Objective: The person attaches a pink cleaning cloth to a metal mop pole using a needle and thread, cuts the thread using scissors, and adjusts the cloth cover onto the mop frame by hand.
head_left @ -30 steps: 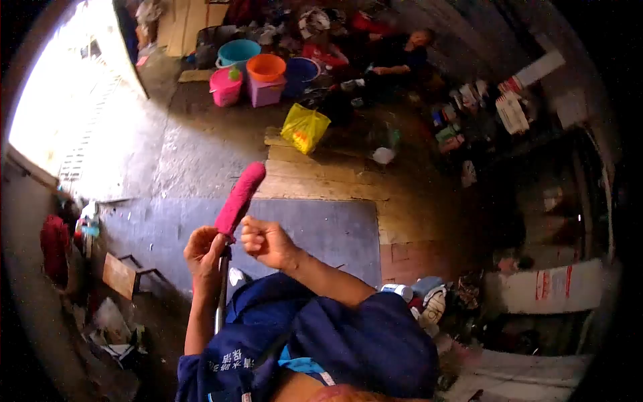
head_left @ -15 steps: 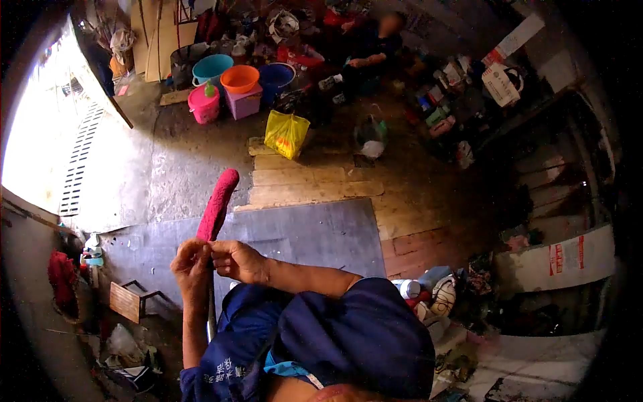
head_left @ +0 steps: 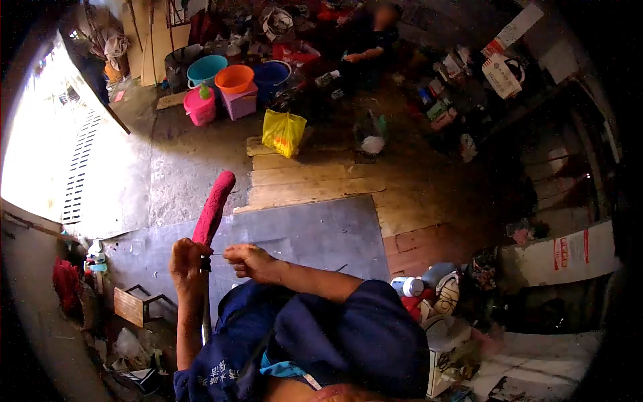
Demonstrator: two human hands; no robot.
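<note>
A long pink-red textured fabric sleeve [head_left: 216, 209] points up and away from me, its far end rounded. A thin metal rod [head_left: 205, 315] with a dark fitting runs down from its lower end toward my body. My left hand [head_left: 186, 262] is closed around the sleeve's lower end. To the right, apart from the sleeve, my right hand [head_left: 248, 261] is closed in a pinch. A faint thin strand seems to span the space between both hands; what the right fingertips hold is too small to make out.
Grey sheeting [head_left: 315, 234] covers the floor ahead. Beyond stand a yellow plastic bag [head_left: 284, 134], a pink bucket [head_left: 200, 107] and an orange basin [head_left: 234, 79]. A small wooden stool [head_left: 129, 306] is at left. Another person [head_left: 368, 50] sits at the back.
My right hand has moved off the sleeve, a little to the right and down. The left hand stays on the sleeve's lower end, and the dark fitting now shows.
</note>
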